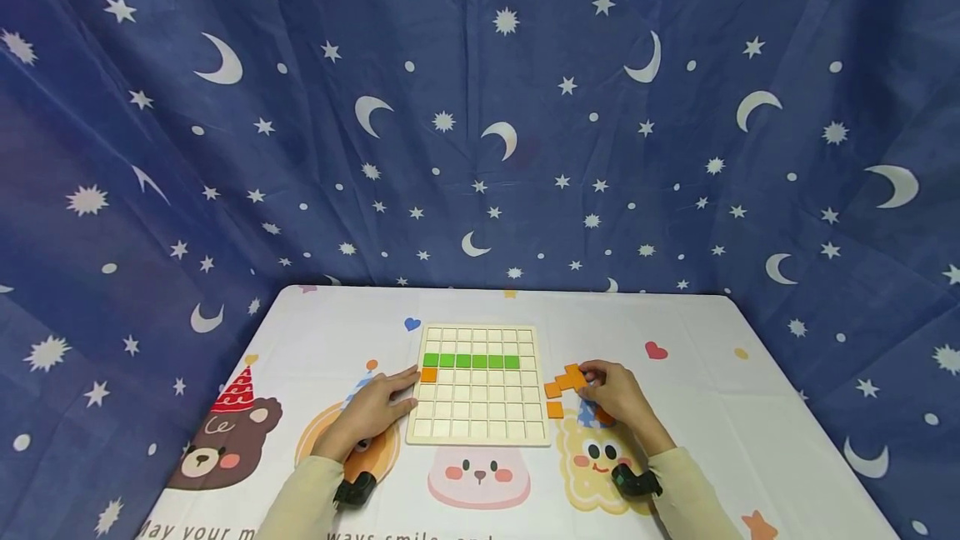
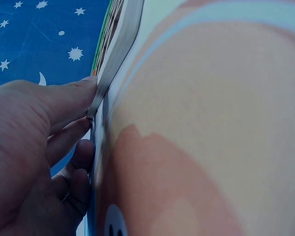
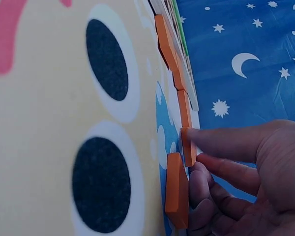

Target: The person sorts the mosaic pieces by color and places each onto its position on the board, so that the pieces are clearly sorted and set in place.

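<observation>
A cream grid board (image 1: 478, 442) lies flat on the table, with a row of green square tiles (image 1: 472, 362) across its upper part. One orange tile (image 1: 428, 375) sits in the leftmost cell of the row below the green ones. My left hand (image 1: 367, 411) touches the board's left edge, thumb and forefinger spread along it. To the right of the board, my right hand (image 1: 618, 394) pinches an orange tile (image 3: 188, 147) between thumb and forefinger, low among several loose orange tiles (image 1: 554, 410). Part of this cluster is hidden behind the fingers.
A white tablecloth (image 1: 675, 407) printed with cartoon animals, hearts and lettering covers the table. Behind it hangs a blue curtain (image 1: 480, 215) with moons and stars. Black wrist devices (image 1: 636, 482) are strapped over both sleeves.
</observation>
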`<state>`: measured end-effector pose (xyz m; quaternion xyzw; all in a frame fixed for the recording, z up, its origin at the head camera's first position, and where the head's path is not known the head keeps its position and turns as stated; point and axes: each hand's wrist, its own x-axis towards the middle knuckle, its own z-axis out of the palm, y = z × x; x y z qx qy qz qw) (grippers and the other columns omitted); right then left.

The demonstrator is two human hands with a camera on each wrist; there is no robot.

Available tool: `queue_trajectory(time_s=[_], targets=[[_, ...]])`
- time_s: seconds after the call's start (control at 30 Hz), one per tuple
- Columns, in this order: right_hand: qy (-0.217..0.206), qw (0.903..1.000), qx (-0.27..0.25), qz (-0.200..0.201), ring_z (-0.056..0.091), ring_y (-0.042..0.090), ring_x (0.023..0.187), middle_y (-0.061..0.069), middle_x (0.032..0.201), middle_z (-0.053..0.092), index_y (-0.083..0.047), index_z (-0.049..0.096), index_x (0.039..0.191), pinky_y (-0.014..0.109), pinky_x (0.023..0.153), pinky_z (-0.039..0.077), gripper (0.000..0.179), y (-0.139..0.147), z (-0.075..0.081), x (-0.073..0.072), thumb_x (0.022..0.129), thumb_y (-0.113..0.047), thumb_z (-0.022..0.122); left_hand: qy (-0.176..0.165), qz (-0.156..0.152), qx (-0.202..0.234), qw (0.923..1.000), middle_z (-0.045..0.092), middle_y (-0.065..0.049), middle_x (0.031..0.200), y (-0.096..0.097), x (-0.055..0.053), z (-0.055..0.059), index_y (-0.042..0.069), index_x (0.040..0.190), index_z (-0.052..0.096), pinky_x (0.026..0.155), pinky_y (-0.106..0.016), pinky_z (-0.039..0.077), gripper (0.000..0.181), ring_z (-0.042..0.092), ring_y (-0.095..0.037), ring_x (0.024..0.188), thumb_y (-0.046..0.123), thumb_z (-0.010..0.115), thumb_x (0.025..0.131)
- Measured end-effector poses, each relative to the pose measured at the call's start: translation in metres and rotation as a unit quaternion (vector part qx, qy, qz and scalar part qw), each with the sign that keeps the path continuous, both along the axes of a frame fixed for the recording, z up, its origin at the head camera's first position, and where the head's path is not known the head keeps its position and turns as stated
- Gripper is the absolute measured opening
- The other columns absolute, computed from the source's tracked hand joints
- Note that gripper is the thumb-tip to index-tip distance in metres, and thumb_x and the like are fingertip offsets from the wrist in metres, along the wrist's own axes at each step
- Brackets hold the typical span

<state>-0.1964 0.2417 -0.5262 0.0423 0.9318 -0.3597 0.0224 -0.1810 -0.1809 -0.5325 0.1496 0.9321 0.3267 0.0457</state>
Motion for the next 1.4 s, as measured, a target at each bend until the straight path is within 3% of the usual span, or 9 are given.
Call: queue_trajectory(time_s=[0.57, 1.17, 1.4], targets=[[0.019, 0.9998, -0.007, -0.003, 0.051, 0.015, 0.072, 0.002, 0.082, 0.062, -0.007, 0.07, 0.104, 0.024, 0.066, 0.042, 0.027, -0.0023, 0.0009, 0.0018, 0.081, -0.015, 0.08, -0.004, -0.004, 0.006, 1.0, 0.046, 0.005, 0.153, 0.0007, 0.0015, 0.0019, 0.016, 0.141, 0.055, 0.104, -0.047, 0.044, 0.05, 0.053, -0.028, 0.125, 0.024, 0.068, 0.093], [0.021, 0.9997, -0.006, 0.008, 0.051, 0.015, 0.073, 0.001, 0.082, 0.062, -0.006, 0.069, 0.105, 0.027, 0.067, 0.042, 0.028, -0.0036, 0.0035, 0.0034, 0.079, -0.01, 0.08, -0.007, -0.002, 0.003, 1.0, 0.045, 0.005, 0.153, 0.0001, 0.001, 0.0006, 0.016, 0.142, 0.055, 0.102, -0.046, 0.045, 0.05, 0.054, -0.027, 0.123, 0.025, 0.067, 0.094], [0.011, 0.9999, -0.008, -0.005, 0.052, 0.016, 0.074, 0.002, 0.083, 0.062, -0.006, 0.069, 0.104, 0.028, 0.069, 0.043, 0.028, -0.0034, 0.0036, 0.0001, 0.079, -0.012, 0.08, -0.009, -0.005, 0.0, 0.9999, 0.044, 0.005, 0.154, 0.0, -0.0002, 0.0021, 0.016, 0.142, 0.054, 0.1, -0.044, 0.045, 0.051, 0.055, -0.024, 0.12, 0.025, 0.067, 0.094]])
